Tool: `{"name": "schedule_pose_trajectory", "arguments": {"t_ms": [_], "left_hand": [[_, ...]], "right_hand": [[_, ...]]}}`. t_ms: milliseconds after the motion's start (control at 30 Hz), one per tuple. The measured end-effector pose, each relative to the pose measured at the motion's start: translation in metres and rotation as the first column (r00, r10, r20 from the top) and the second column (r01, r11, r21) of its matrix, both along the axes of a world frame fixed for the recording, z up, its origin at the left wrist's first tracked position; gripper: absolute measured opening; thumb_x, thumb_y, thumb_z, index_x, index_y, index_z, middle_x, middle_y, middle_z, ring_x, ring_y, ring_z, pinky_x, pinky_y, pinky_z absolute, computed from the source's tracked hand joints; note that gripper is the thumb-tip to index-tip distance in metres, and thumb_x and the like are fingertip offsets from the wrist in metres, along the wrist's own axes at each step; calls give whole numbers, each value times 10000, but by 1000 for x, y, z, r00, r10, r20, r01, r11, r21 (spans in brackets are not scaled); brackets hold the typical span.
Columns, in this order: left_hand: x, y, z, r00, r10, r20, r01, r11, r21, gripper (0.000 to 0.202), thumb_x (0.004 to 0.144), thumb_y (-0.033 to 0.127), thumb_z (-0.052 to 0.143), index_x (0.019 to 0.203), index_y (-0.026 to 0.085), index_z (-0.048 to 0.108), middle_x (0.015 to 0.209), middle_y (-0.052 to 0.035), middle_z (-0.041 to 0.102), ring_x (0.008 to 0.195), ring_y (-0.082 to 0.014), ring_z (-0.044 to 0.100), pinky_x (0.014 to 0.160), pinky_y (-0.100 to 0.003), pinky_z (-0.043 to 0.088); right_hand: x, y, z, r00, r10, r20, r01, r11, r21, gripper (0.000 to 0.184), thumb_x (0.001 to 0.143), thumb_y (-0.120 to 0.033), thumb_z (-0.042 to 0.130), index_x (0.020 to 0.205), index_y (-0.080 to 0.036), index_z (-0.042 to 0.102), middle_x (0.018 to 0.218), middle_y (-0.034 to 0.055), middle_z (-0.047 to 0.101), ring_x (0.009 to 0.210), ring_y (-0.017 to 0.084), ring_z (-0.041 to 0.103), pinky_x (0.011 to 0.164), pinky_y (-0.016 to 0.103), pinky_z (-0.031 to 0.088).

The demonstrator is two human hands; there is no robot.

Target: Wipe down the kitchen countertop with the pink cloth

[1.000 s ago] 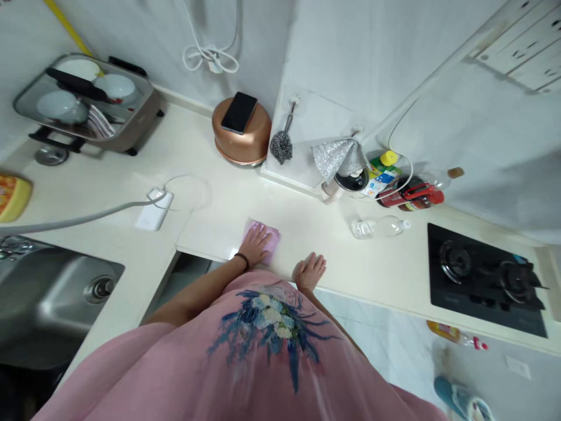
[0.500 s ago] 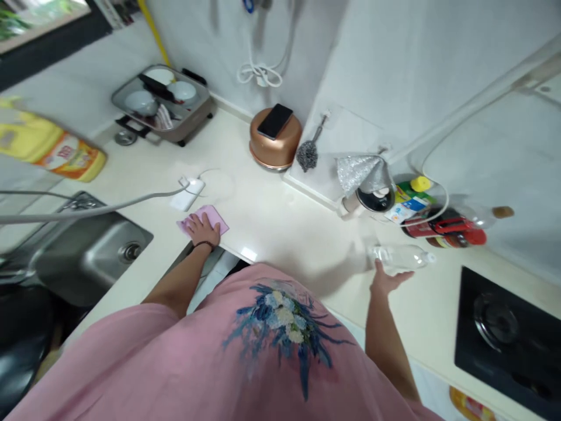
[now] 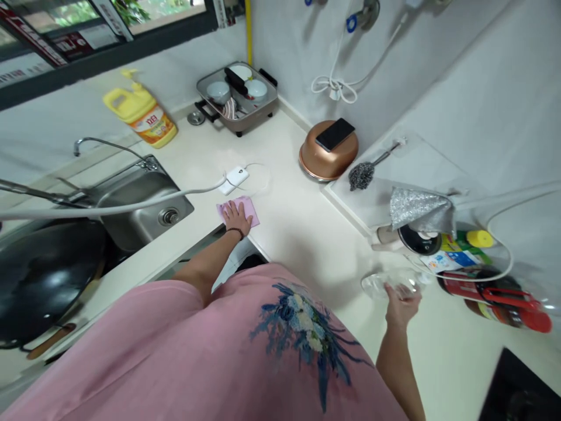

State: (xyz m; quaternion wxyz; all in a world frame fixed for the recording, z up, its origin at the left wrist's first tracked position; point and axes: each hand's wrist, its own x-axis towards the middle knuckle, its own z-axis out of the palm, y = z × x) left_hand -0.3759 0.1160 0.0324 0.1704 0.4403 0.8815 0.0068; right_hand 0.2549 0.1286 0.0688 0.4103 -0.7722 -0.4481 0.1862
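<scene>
My left hand (image 3: 237, 218) lies flat on a folded pink cloth (image 3: 250, 209) at the counter's front edge, fingers spread. A bracelet circles that wrist. On the right, my right hand (image 3: 402, 305) has thumb and fingers around a clear plastic bottle (image 3: 376, 285); blur hides the exact grip. Whether the bottle stands or lies, I cannot tell. Just beyond the cloth is a white power strip (image 3: 234, 179) with its cable.
Left are a sink (image 3: 131, 210), a black wok (image 3: 48, 275) and a yellow detergent jug (image 3: 149, 117). Behind stand an electric pan (image 3: 245, 120) with bowls and a copper-coloured pot (image 3: 322, 149) topped by a phone (image 3: 335, 134). A black hob (image 3: 521, 392) is at lower right.
My right hand has gone from open beside the bottle to closed around it. The view has swung left, showing more of the sink and wok. My left hand stays on the cloth.
</scene>
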Motion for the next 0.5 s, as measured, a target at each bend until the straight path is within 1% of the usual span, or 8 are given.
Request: {"name": "schedule_pose_trajectory", "arguments": {"t_ms": [33, 100, 133, 200, 267, 367, 433, 500], "left_hand": [[0, 0, -1, 1000, 0, -3, 0, 1000, -4, 820, 1039, 514, 355, 1706, 62, 199, 1772, -243, -20, 1627, -458, -55, 1280, -680, 37], [-1, 1, -2, 1000, 1, -12, -1, 1000, -8, 821, 1036, 521, 357, 1709, 78, 201, 1775, -233, -16, 1628, -454, -54, 1283, -677, 34], [-1, 1, -2, 1000, -1, -15, 1, 1000, -8, 822, 1034, 524, 360, 1710, 83, 204, 1776, -231, -15, 1629, -452, -51, 1285, -674, 33], [-2, 1, -3, 1000, -8, -19, 8, 1000, -5, 824, 1032, 529, 367, 1709, 87, 210, 1777, -229, -12, 1629, -453, -49, 1287, -670, 32], [-2, 1, -4, 1000, -18, -15, 18, 1000, -2, 825, 1029, 531, 375, 1708, 89, 219, 1778, -227, -7, 1629, -452, -51, 1288, -670, 33], [-4, 1, -5, 1000, -24, -4, 24, 1000, 3, 827, 1027, 534, 392, 1708, 97, 226, 1780, -219, 1, 1629, -452, -54, 1287, -672, 35], [-4, 1, -6, 1000, -24, 6, 24, 1000, 8, 834, 1025, 540, 403, 1708, 96, 226, 1780, -216, 4, 1630, -451, -51, 1287, -670, 34], [-4, 1, -6, 1000, -23, 14, 23, 1000, 13, 841, 1023, 545, 411, 1710, 98, 222, 1781, -213, 7, 1631, -448, -49, 1288, -668, 29]], "right_hand": [[-18, 2, 5, 996, 87, -31, -88, 994, -63, 1121, 549, -679, 893, 1475, -184, 498, 1181, 114, 694, 1036, 312, 685, 988, 560, 564], [-59, 10, 15, 962, 251, -110, -268, 947, -177, 1085, 566, -662, 881, 1488, -212, 528, 1154, 74, 715, 1013, 277, 683, 1000, 509, 556], [-83, 16, 19, 936, 325, -138, -349, 910, -226, 1068, 577, -654, 874, 1493, -218, 537, 1144, 66, 723, 1016, 271, 679, 1002, 489, 553], [-134, 31, 25, 875, 458, -157, -484, 815, -319, 1026, 596, -646, 858, 1483, -222, 566, 1138, 63, 734, 1040, 277, 675, 1003, 466, 548], [-187, 47, 28, 813, 571, -115, -556, 703, -444, 967, 610, -644, 847, 1453, -237, 606, 1142, 65, 739, 1057, 294, 678, 991, 465, 547], [-259, 66, 29, 678, 735, -25, -601, 534, -595, 937, 624, -629, 852, 1442, -232, 624, 1234, 110, 726, 1142, 330, 670, 1006, 466, 528], [-295, 74, 28, 585, 811, 13, -621, 458, -636, 924, 639, -632, 851, 1443, -236, 625, 1309, 133, 705, 1200, 342, 656, 1024, 458, 511], [-320, 79, 26, 528, 849, 18, -647, 416, -639, 878, 658, -644, 839, 1417, -251, 642, 1317, 126, 709, 1209, 338, 658, 1017, 447, 508]]}}
